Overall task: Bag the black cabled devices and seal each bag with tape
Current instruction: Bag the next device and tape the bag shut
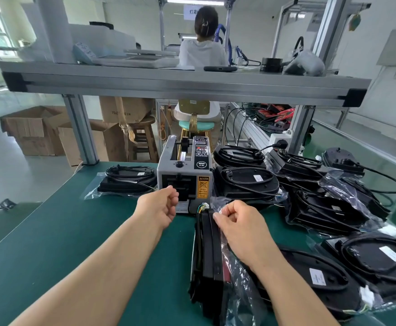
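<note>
Black cabled device (pixel 210 245) is standing up on its edge on the green worktop (pixel 74 231), just in front of the grey tape dispenser (pixel 184 177). It's part way inside a clear bag (pixel 237 285) that's all crinkled down its right side, and a little bunch of green and yellow wires (pixel 202 205) with a white plug pokes out the top.

Right grip (pixel 241 228) is curled up and pinching the top edge of that bag, right by the device's upper corner. Left grip (pixel 159 205) is up at the dispenser's front slot with the fingers curled and thumb against forefinger. Honestly can't tell if it's got a bit of tape or nothing, since the spot is too small and dark.

Left of the dispenser there's 1 bagged device (pixel 126 182) lying flat. The right side is a whole heap of them (pixel 248 182), cords coiled on top, some in bags and some loose, touching and overlapping.

Aluminium shelf (pixel 168 83) runs across overhead. Past it a seated person (pixel 202 50) faces away, and cardboard boxes (pixel 34 130) sit on the floor off to the left.
</note>
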The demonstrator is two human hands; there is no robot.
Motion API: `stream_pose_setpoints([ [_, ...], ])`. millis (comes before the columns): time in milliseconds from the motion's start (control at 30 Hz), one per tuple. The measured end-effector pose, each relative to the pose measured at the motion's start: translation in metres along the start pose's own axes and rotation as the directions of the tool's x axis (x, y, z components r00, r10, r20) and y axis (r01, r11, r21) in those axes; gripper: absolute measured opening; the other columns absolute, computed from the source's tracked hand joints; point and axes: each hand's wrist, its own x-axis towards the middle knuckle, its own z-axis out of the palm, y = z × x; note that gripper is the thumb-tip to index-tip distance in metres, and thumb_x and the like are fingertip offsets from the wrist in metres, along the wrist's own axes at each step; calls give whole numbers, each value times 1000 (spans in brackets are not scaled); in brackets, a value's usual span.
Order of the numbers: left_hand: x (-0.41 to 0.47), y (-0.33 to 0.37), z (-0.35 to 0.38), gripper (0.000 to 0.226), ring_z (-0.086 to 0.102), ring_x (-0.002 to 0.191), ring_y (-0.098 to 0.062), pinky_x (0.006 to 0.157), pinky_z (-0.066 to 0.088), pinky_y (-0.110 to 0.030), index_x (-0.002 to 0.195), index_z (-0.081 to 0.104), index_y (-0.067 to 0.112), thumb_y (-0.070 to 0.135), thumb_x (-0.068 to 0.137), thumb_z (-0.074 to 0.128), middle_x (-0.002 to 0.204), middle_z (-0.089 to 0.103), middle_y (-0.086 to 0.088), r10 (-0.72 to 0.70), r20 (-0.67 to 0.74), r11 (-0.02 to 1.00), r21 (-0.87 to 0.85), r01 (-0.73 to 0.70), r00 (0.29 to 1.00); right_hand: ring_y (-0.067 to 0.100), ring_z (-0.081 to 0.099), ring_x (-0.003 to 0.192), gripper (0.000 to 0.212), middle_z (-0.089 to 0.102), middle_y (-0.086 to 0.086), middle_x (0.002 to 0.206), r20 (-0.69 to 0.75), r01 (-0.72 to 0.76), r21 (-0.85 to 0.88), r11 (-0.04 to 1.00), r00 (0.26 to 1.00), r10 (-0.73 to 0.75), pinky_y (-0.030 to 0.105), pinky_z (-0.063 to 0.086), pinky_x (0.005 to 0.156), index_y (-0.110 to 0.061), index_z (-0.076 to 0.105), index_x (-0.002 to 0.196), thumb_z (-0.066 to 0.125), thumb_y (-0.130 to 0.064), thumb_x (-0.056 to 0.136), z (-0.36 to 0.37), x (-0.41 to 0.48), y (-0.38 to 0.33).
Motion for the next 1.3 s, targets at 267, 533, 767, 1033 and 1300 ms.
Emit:
stream_pose_setpoints([
  [267, 18, -1, 21, 12, 55, 38, -1, 36, 35, -12, 105, 62, 16, 19, 95, 67, 66, 63, 4, -98, -38, 978, -190, 89, 994, 0, 50, 52, 11, 60, -7, 62, 9, 12, 61, 998, 1000, -13, 9, 40, 53, -21, 63, 83, 66, -27, 92, -6, -1, 6],
  [533, 8, -6, 30, 18, 50, 38, -3, 38, 34, -16, 76, 53, 15, 10, 91, 62, 52, 55, 5, 22, -133, 962, -268, -58, 991, -3, 46, 46, 11, 56, -9, 60, 16, -8, 142, 990, 1000, 6, 8, 41, 49, -15, 66, 85, 67, -24, 92, -13, -3, 11],
  [767, -54, -5, -5, 17, 51, 52, -6, 51, 45, -18, 73, 62, 18, 19, 89, 64, 65, 56, 3, 39, 604, 959, 200, -199, 796, 5, 45, 47, 15, 60, -4, 62, 138, -142, 391, 909, 986, 95, 18, 36, 46, -16, 66, 81, 71, -26, 91, -9, -1, 14],
  [1033, -62, -3, 1, 12, 39, 53, -6, 53, 42, -18, 86, 59, 11, 18, 95, 64, 64, 44, 1, 30, 601, 773, 493, -399, 799, 5, 39, 41, 14, 52, -8, 48, 240, -236, 495, 836, 962, 129, 18, 32, 41, -16, 65, 81, 70, -24, 91, -5, 2, 16],
  [1300, -54, -1, 6, 25, 36, 47, -5, 51, 40, -18, 71, 58, 17, 19, 94, 66, 52, 40, 7, 6, 594, 685, 584, -436, 805, 4, 41, 39, 14, 52, -8, 46, 249, -237, 505, 830, 961, 123, 17, 35, 38, -15, 64, 81, 67, -19, 94, -4, 4, 21],
])
